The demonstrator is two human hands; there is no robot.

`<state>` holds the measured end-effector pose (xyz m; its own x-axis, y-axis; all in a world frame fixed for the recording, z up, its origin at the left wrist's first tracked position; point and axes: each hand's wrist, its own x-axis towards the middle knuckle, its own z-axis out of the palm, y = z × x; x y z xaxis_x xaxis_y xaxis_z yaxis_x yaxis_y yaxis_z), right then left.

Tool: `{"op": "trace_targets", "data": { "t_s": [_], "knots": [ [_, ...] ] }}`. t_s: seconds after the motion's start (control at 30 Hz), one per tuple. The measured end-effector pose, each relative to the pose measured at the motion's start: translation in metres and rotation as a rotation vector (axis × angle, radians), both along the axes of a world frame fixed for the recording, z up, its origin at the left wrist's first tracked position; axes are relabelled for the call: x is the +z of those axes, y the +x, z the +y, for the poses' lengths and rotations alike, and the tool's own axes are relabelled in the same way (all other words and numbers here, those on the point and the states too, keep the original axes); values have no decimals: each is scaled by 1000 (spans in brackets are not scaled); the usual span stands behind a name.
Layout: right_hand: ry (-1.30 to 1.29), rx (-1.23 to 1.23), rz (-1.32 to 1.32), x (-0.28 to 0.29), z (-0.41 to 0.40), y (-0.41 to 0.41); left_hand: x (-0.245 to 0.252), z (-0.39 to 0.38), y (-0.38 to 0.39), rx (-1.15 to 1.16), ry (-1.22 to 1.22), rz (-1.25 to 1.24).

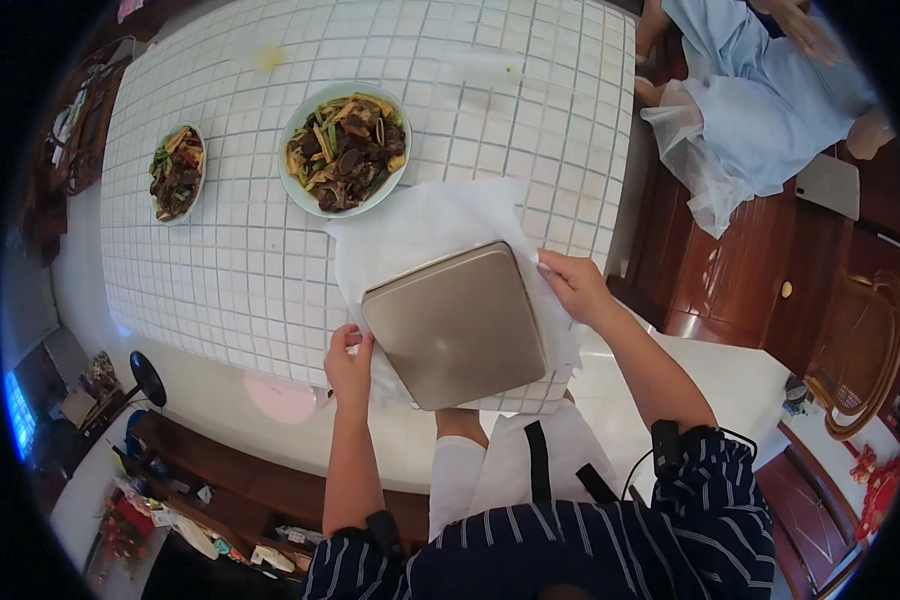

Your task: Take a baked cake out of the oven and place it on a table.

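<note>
A square bronze-coloured metal baking pan (457, 326) lies with a flat, smooth face up near the front edge of the tiled table. Beneath it spreads a thin white sheet (435, 214), creased and reaching past the pan on several sides; I cannot tell whether it is paper or cloth. My right hand (576, 285) pinches the sheet's right edge between thumb and fingers, apart from the pan. At the left edge, my left hand (349, 361) has its thumb and fingertips closed on the sheet beside the pan's left corner.
A round bowl of cooked meat and vegetables (349, 154) stands just behind the sheet, touching or nearly touching it. Farther left is a smaller oval dish (178, 174) of similar food. Another person (765, 97) sits beyond the table's right side. A pink round stool (281, 394) shows below the front edge.
</note>
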<state>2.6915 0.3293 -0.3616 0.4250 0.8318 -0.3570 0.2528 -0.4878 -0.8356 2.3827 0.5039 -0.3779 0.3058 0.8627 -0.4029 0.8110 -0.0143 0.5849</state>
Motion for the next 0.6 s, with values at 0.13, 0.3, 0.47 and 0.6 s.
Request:
{"op": "trace_targets", "data": {
  "t_s": [0.13, 0.3, 0.47, 0.6],
  "knots": [
    [-217, -265, 130, -20, -3, 18, 1, 11, 16, -88, 3, 2],
    [-313, -149, 335, -31, 8, 39, -5, 25, 21, 70, -120, -119],
    [-168, 56, 42, -9, 17, 32, 4, 18, 16, 58, -78, -200],
    [-105, -52, 76, 0, 8, 14, 15, 5, 2, 71, 31, -292]
  ]
}}
